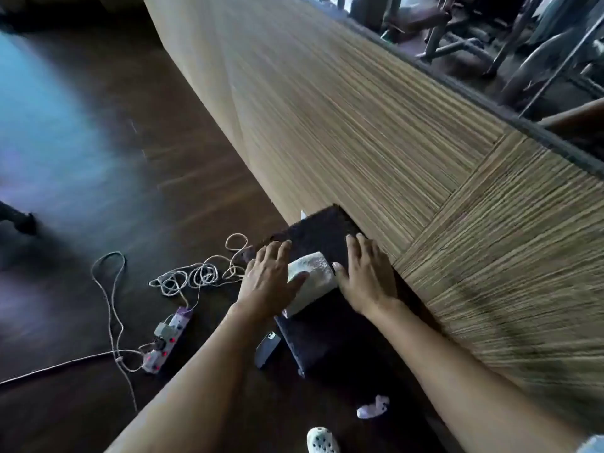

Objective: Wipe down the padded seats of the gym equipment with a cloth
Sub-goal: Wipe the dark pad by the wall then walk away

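Folded cloth [312, 277] lies on the dark padded seat [315, 228] between the hands, left hand [271, 279] flat with thumb on it, right hand [366, 276] spread flat just beside; seat's long axis runs ahead along the wall [359, 142].

A pale cloth [312, 279] lies on the dark padded surface [315, 225]. The wooden floor [157, 165] carries a power strip [168, 341] and tangled cord [196, 276].

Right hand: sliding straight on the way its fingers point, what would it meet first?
The right hand would probably reach the striped wall panel just past the edge of the dark pad; depth is unclear.
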`<state>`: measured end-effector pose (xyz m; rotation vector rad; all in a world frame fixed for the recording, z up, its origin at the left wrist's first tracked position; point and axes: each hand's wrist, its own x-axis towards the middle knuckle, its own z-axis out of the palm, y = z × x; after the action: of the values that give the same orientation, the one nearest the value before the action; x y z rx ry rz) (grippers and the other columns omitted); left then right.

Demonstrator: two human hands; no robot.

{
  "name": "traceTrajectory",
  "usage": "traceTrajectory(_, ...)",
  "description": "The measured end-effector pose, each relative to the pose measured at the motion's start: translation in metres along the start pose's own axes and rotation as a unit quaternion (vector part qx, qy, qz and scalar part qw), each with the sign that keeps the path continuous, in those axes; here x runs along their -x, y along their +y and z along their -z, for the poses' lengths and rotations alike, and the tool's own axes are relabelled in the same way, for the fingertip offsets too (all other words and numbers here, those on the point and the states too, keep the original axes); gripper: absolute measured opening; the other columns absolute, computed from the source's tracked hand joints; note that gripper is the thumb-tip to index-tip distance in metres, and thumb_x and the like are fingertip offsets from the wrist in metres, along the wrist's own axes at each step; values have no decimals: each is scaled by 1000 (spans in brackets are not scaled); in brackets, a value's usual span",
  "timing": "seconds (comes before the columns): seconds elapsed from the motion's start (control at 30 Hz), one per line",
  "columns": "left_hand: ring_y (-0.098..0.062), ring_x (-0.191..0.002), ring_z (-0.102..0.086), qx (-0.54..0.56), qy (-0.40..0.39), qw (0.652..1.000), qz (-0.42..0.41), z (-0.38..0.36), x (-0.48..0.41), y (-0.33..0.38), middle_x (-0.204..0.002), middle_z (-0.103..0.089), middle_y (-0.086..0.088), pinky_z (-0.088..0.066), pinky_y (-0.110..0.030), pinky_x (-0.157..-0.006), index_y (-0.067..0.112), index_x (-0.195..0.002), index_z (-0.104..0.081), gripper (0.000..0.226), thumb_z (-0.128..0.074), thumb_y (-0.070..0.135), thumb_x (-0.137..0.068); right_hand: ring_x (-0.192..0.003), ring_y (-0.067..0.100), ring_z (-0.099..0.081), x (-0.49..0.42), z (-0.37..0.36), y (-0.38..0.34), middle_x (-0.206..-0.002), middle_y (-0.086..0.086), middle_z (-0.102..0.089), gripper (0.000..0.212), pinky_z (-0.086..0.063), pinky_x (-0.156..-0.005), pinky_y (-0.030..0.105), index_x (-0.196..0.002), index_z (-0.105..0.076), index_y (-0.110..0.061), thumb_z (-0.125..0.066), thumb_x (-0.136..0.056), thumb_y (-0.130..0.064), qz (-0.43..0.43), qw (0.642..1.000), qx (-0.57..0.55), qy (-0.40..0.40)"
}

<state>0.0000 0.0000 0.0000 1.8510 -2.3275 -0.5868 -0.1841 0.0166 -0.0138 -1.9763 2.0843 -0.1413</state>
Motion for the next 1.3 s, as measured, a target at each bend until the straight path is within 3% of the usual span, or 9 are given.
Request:
traceTrajectory(0.2, -28, -141, -19, -42, -35, 999, -3, -77, -33, -6, -155, -21, -6, -22, -45, -113, 19, -148, -19, 80, -55, 52, -85, -140, 39, -24, -5, -63, 32, -152, 24, -26, 65, -22, -113, 48, -146, -26, -2, -41, -97, -40, -30, 999, 14, -8)
traceTrajectory(0.37, -32, -142, -15, -89, -65, 994, -15, -125, -52, -19, -157, -12, -7, -17, -50, -114, 22, -149, -11, 97, -58, 65, -76, -141, 39, -22, -1, -106, 51, -153, 24, -23, 67, -21, -114, 50, -146, -26, 0, -42, -96, -42, -47, 998, 21, -24)
traceTrajectory(0.5, -35, -130, -29, -143, -24, 989, -32, -141, -55, -28, -152, -21, -12, -25, -50, -105, 26, -150, -6, 111, -62, 72, -66, -145, 34, -10, 4, -126, 63, -157, 19, -9, 69, -12, -116, 48, -150, -14, -4, -34, -98, -45, -49, 997, 35, -44)
traceTrajectory(0.7, -36, -112, -38, -136, -11, 990, -25, -136, -53, -25, -131, -40, -16, -35, -46, -93, 36, -149, -12, 107, -64, 74, -64, -145, 33, -10, 8, -128, 64, -157, 19, -10, 68, -11, -116, 48, -149, -18, -4, -36, -97, -44, -51, 998, 4, -38)
traceTrajectory(1.07, -30, -110, -50, 5, 12, 994, 107, -128, -37, -1, -115, -56, -9, -42, -39, -84, 37, -141, -31, 93, -70, 70, -63, -145, 31, -12, 23, -102, 64, -157, 16, -14, 65, -13, -115, 44, -150, -16, -9, -33, -98, -45, -59, 996, -16, -59)
traceTrajectory(1.3, -31, -106, -55, 87, 35, 989, 118, -97, -21, 29, -110, -59, -8, -46, -40, -79, 38, -138, -35, 86, -66, 71, -65, -144, 29, -17, 48, -56, 67, -157, 13, -18, 66, -22, -115, 42, -150, -12, -11, -28, -99, -49, -89, 992, -49, -72)
